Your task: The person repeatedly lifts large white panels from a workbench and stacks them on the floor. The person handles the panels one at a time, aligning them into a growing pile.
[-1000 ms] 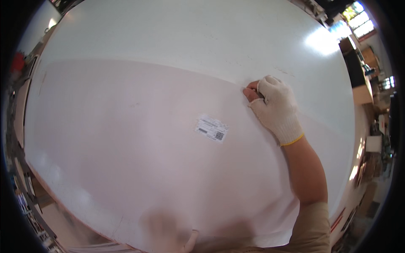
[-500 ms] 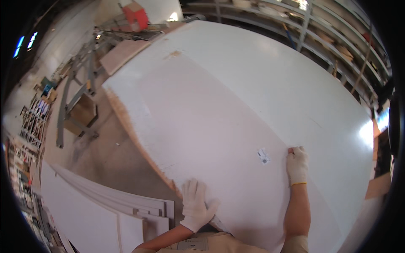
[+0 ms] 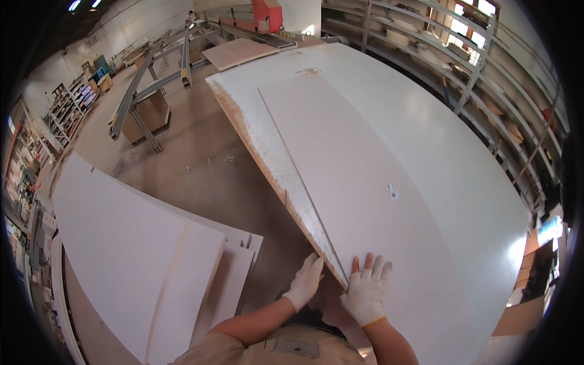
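our white-gloved right hand (image 3: 367,294) lies spread on the flat, pale pink board (image 3: 353,170), which runs toward twelve o'clock on the wide white counter (image 3: 456,140). our white-gloved left hand (image 3: 306,283), at nine o'clock, looks loose. a crooked push could slip the board off.

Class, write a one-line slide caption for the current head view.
Workshop scene: gloved right hand on a pale board, gloved left hand at the worn edge of the table.

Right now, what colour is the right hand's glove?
The glove is off-white with a yellow cuff edge, clearest in the head view.
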Demonstrator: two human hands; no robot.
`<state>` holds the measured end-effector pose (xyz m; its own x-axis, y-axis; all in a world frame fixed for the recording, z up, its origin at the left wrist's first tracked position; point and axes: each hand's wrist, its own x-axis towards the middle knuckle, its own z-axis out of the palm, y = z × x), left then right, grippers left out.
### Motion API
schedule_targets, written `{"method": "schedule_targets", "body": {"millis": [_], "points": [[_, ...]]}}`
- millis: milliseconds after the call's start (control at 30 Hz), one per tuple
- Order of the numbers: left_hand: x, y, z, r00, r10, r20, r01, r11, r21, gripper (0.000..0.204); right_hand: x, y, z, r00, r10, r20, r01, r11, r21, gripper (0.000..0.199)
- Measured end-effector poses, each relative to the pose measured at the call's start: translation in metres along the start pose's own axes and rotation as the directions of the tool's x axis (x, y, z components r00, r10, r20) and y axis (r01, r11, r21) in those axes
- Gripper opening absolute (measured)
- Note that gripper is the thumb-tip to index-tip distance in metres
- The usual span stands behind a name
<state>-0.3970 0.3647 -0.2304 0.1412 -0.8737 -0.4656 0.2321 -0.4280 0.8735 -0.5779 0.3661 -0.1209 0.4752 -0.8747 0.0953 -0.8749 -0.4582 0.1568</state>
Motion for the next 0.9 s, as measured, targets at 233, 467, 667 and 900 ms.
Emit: {"method": "schedule_targets", "body": {"millis": [233,467,667,900], "points": [[-0.005,0.022,0.012,0.993,-0.085,0.076,0.105,0.945,-0.311,0.063,-0.054,-0.008,0.006,1.0,0.018,0.023,-0.021,0.993,0.113,0.069],[-0.024,0.024,0.006,0.852,-0.239,0.466,0.347,0.924,-0.16,0.053,-0.154,-0.028,0.018,0.978,0.029,-0.205,0.002,0.988,0.152,0.038],[-0.079,0.052,0.013,0.846,-0.188,0.499,0.244,0.969,-0.048,0.056,-0.196,-0.024,-0.038,0.982,0.13,0.136,-0.141,0.987,0.077,0.069],[-0.102,0.143,0.093,0.54,0.607,0.582,-0.77,0.637,0.05,0.063,-0.158,0.063,-0.22,0.714,0.614,0.335,-0.673,0.734,0.091,0.07]]}}
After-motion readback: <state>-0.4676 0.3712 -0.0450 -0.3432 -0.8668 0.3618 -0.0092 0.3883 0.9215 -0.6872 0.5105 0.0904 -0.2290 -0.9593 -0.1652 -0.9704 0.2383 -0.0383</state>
